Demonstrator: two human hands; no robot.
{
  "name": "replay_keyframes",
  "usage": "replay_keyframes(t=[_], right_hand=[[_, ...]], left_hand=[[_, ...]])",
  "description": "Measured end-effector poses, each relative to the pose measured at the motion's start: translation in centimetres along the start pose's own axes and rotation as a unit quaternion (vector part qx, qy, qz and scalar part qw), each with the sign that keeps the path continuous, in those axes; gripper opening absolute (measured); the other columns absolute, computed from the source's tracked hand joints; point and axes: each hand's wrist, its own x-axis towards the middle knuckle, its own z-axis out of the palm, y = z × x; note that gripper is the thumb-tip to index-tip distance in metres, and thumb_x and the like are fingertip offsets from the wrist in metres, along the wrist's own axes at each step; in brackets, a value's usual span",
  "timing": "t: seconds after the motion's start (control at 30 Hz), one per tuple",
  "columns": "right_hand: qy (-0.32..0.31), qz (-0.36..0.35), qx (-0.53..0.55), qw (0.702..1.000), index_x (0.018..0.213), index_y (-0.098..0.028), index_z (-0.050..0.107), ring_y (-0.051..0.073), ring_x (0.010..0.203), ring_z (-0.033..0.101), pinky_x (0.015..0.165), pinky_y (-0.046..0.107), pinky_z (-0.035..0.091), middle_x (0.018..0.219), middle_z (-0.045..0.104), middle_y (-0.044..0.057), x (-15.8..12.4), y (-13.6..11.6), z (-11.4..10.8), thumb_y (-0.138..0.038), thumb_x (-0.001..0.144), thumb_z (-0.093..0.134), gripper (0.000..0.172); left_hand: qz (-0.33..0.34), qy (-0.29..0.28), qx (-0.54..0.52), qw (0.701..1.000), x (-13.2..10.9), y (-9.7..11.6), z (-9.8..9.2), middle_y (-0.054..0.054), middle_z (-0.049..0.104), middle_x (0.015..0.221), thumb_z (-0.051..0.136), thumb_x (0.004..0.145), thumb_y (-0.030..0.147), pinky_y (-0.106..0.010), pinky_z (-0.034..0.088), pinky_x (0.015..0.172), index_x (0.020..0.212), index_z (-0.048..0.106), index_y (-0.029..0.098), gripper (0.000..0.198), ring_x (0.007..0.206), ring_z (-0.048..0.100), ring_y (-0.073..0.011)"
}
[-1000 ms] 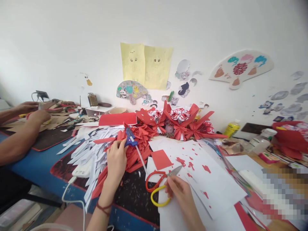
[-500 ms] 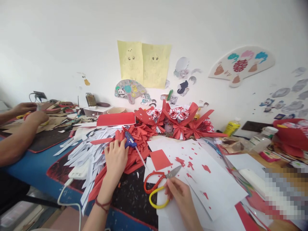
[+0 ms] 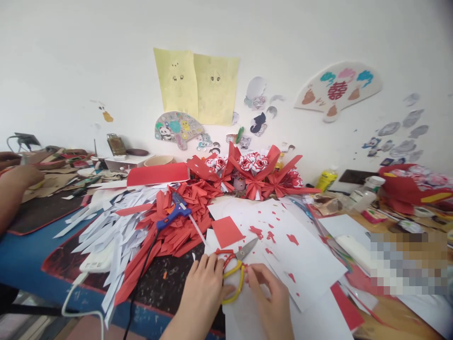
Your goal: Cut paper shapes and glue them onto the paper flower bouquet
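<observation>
My left hand is curled around the handles of the scissors, which have one red and one yellow loop. Their blades point up and to the right, over white paper. Close by on the right, my right hand is closed in a pinch beside the yellow loop. A speck of red shows at its fingertips, too small to make out. A blue glue gun lies on a heap of folded red paper strips, its nozzle towards a red paper square.
White sheets carry scattered red scraps. Folded white strips and a white power strip lie to the left. Red-wrapped paper flowers stand against the wall. Another person's hand is at the far left; bottles stand right.
My left hand has left the glue gun and moved right and down to the scissors' handles. My right hand has shifted slightly. The whole view has turned a little.
</observation>
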Motion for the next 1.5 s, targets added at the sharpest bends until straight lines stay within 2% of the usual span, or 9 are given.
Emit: replay_keyframes(t=[0.13,0.27,0.43,0.6,0.77,0.9,1.07,1.27,1.5], right_hand=[[0.051,-0.024,-0.036,0.998,0.085,-0.020,0.071,0.019,0.069,0.064,0.067,0.025,0.052,0.080,0.071,0.006,-1.0,0.7,-0.6,-0.047,0.085,0.060,0.030],[0.056,0.034,0.013,0.998,0.083,-0.019,0.070,0.019,0.068,0.064,0.066,0.025,0.052,0.076,0.069,0.005,-1.2,1.9,-1.0,-0.051,0.085,0.060,0.033],[0.042,0.060,0.037,0.997,0.085,-0.019,0.070,0.019,0.066,0.063,0.066,0.025,0.052,0.069,0.065,0.004,-0.9,2.7,-1.2,-0.053,0.084,0.061,0.035],[0.030,0.059,0.006,0.998,0.086,-0.019,0.069,0.021,0.074,0.065,0.071,0.028,0.053,0.082,0.070,0.006,-0.8,2.0,-1.6,-0.051,0.085,0.060,0.033],[0.000,-0.041,-0.151,0.988,0.094,-0.022,0.071,0.022,0.080,0.063,0.075,0.033,0.050,0.091,0.070,0.006,1.4,-0.1,-2.4,-0.037,0.087,0.057,0.021],[-0.067,-0.054,-0.319,0.944,0.100,-0.019,0.070,0.027,0.101,0.061,0.088,0.036,0.046,0.102,0.068,0.011,6.2,-2.2,-0.5,-0.025,0.085,0.061,0.019],[-0.118,0.037,-0.463,0.878,0.097,-0.014,0.068,0.031,0.103,0.061,0.083,0.037,0.045,0.105,0.068,0.018,12.0,-3.2,3.9,-0.038,0.078,0.074,0.031],[-0.111,0.076,-0.430,0.893,0.089,-0.014,0.067,0.032,0.097,0.064,0.075,0.036,0.046,0.101,0.070,0.018,14.4,-1.1,4.8,-0.038,0.064,0.084,0.038],[-0.121,0.065,-0.272,0.952,0.075,-0.016,0.067,0.021,0.075,0.067,0.063,0.027,0.047,0.081,0.073,0.008,15.9,0.2,3.6,-0.023,0.066,0.077,0.015]], left_hand=[[-0.002,-0.034,0.023,0.999,0.7,1.0,0.6,-0.010,0.070,0.091,0.061,0.087,0.019,-0.041,0.053,0.078,0.094,0.068,0.014,0.011,0.089,0.067,-0.0288],[-0.004,-0.045,0.020,0.999,1.2,0.6,-0.1,-0.012,0.070,0.089,0.053,0.090,0.014,-0.040,0.054,0.076,0.091,0.067,0.012,0.014,0.086,0.069,-0.0292],[-0.047,-0.064,-0.159,0.984,0.4,-0.7,-1.5,-0.009,0.068,0.091,0.049,0.094,0.025,-0.034,0.050,0.073,0.099,0.064,0.015,0.019,0.081,0.067,-0.0245],[-0.074,-0.042,-0.447,0.891,-0.3,-3.0,-2.1,-0.002,0.061,0.072,0.049,0.092,0.041,-0.025,0.040,0.059,0.096,0.061,0.017,0.028,0.063,0.054,-0.0152],[-0.110,-0.012,-0.622,0.775,-0.4,-3.7,-2.3,-0.002,0.061,0.076,0.064,0.081,0.048,-0.025,0.040,0.062,0.093,0.061,0.016,0.035,0.069,0.053,-0.0151],[-0.137,0.006,-0.680,0.721,-0.7,-3.0,-2.5,0.002,0.053,0.069,0.064,0.084,0.046,-0.023,0.033,0.058,0.081,0.058,0.017,0.030,0.063,0.044,-0.0113],[-0.102,0.035,-0.727,0.678,-1.3,-2.8,-2.3,0.001,0.047,0.066,0.058,0.089,0.046,-0.026,0.032,0.060,0.075,0.055,0.017,0.032,0.061,0.038,-0.0115],[-0.138,0.049,-0.677,0.721,-2.8,-5.1,-3.0,0.003,0.049,0.069,0.069,0.081,0.040,-0.022,0.034,0.056,0.101,0.064,0.017,0.031,0.061,0.040,-0.0107],[-0.134,0.095,-0.646,0.745,-2.5,-6.1,-4.0,-0.002,0.060,0.079,0.070,0.080,0.041,-0.024,0.046,0.062,0.106,0.062,0.016,0.037,0.066,0.053,-0.0132]])
